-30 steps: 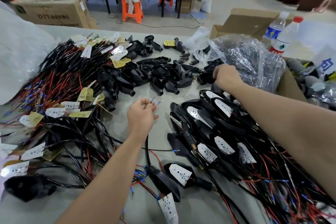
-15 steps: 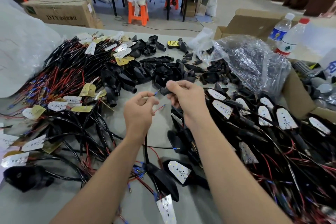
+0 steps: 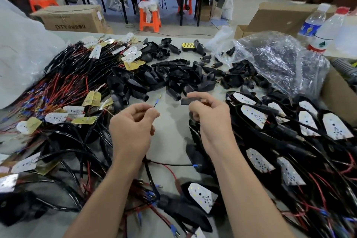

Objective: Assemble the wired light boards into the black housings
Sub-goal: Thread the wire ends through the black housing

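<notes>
The hands have drawn slightly apart above the worktop (image 3: 170, 137). The left hand (image 3: 133, 127) pinches a blue-tipped wire (image 3: 156, 101), now clear of the small black sleeve (image 3: 188, 101) (blurred) gripped by the right hand (image 3: 210, 120). Loose black housings (image 3: 173, 75) lie just beyond.

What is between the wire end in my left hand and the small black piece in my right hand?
Nothing visible. The left hand pinches the wire, its blue-tipped end sticking out beside the black piece held in the right hand. They are apart, and only the grey table shows behind the gap.
</notes>
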Action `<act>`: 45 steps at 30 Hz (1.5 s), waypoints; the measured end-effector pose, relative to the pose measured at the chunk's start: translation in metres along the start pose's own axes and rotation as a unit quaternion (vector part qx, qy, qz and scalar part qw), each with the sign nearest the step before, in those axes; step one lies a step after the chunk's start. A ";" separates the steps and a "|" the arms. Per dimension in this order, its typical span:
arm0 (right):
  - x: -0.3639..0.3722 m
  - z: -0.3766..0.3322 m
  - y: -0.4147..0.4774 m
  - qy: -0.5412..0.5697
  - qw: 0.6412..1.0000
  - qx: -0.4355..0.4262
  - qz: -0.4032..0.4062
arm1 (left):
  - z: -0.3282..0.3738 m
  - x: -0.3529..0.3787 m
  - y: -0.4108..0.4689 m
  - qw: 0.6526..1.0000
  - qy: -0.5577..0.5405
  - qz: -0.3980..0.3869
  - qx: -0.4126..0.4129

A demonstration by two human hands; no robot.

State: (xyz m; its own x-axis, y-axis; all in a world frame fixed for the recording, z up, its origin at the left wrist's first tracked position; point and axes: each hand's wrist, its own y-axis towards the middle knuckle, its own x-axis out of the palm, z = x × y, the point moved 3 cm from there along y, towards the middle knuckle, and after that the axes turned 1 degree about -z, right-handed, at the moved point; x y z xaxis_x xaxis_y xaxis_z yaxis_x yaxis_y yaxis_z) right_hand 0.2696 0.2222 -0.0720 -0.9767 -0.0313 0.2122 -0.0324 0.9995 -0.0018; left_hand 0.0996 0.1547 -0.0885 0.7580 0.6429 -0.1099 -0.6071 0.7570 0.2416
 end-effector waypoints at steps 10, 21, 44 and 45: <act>-0.001 -0.001 -0.004 0.070 0.996 -0.017 -0.044 | 0.006 0.014 -0.014 0.994 0.093 -0.041 0.046; -0.001 0.002 0.003 0.110 0.993 0.007 -0.031 | 0.008 0.013 -0.017 0.989 0.107 -0.064 0.077; 0.003 0.003 -0.001 0.049 0.992 0.020 -0.114 | 0.012 0.001 -0.013 0.977 0.141 -0.161 0.014; 0.003 0.003 -0.001 0.049 0.992 0.020 -0.113 | 0.011 -0.002 -0.011 0.973 0.142 -0.180 -0.002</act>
State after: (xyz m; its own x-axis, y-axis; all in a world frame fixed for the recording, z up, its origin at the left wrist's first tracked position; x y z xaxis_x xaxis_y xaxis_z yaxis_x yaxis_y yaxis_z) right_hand 0.2659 0.2214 -0.0744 -0.9184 -0.2508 0.3060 -0.2580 0.9660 0.0174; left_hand 0.1078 0.1439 -0.0803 0.8254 0.3414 -0.4496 -0.3153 0.9394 0.1345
